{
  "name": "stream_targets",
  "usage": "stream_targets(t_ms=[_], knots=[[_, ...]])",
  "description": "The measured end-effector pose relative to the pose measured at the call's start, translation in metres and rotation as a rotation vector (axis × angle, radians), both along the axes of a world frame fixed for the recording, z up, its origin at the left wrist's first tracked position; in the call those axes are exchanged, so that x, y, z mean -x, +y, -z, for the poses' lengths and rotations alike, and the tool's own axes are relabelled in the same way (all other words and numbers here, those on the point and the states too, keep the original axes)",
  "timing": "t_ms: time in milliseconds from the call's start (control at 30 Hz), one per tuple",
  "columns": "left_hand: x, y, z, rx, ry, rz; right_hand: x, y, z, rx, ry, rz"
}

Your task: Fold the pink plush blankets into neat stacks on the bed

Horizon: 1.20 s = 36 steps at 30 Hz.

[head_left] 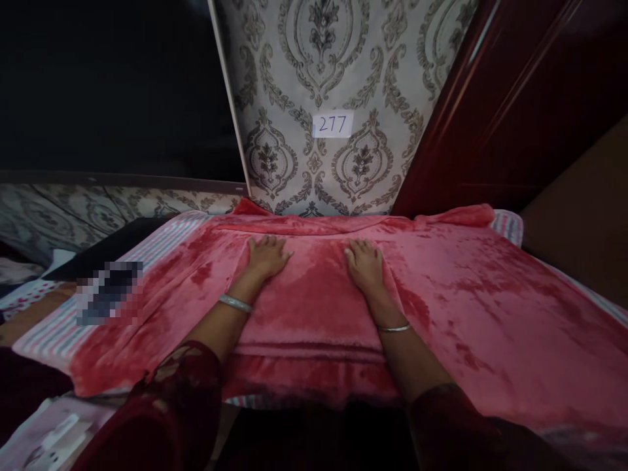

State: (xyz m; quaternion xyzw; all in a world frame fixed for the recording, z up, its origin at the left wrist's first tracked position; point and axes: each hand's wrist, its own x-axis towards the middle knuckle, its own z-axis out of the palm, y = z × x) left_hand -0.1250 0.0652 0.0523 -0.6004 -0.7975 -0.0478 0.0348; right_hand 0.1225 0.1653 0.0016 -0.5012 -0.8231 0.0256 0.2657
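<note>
A plush pink-red cloth, folded into a rectangle [314,301], lies in front of me with its layered edge toward my body. My left hand [267,256] rests palm down on its far left corner, fingers spread. Near the far right corner, my right hand [364,263] lies flat in the same way, fingers stretched forward. Neither hand grasps anything. Beneath the folded piece spreads a larger plush blanket [490,294] of the same colour, rumpled along its far edge.
Under the blanket shows a striped cloth [167,245], with a blurred dark object [110,293] on it. A large dark screen [112,91] stands back left. Patterned wallpaper with a paper label reading 277 [333,123] is behind. A glossy dark red panel [495,111] rises at right.
</note>
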Motion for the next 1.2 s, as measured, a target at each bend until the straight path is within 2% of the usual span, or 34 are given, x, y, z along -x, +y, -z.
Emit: stream_targets(t_ms=[100,167,333,667,767,900,967,1033,1133,1200], knots=[[0.025,-0.003,-0.001,0.03,-0.101,-0.145,-0.008,0.004,-0.002,0.105,-0.051,0.079],[0.034,-0.004,0.004,0.026,-0.179,-0.193,-0.011,0.005,-0.004,0.183,-0.083,0.099],[0.036,-0.005,0.017,-0.029,-0.183,-0.2,-0.013,0.008,-0.006,0.258,-0.121,0.093],[0.038,-0.005,0.02,-0.052,-0.184,-0.189,-0.014,0.01,-0.002,0.249,-0.063,0.075],[0.038,-0.002,0.012,-0.005,-0.196,-0.191,-0.013,0.008,-0.01,0.257,-0.079,0.075],[0.023,-0.011,-0.014,0.059,-0.135,-0.209,-0.017,-0.013,-0.032,0.277,-0.159,0.064],[0.003,-0.027,-0.022,0.004,-0.058,-0.115,-0.022,-0.037,-0.039,0.224,-0.19,-0.012],[-0.023,-0.05,-0.019,-0.053,-0.002,0.076,-0.027,-0.066,-0.039,0.151,-0.214,-0.13],[-0.058,-0.083,0.004,-0.058,0.02,0.308,-0.031,-0.103,-0.027,0.112,-0.282,-0.239],[-0.071,-0.097,0.024,-0.05,0.01,0.346,-0.03,-0.117,-0.017,0.126,-0.326,-0.247]])
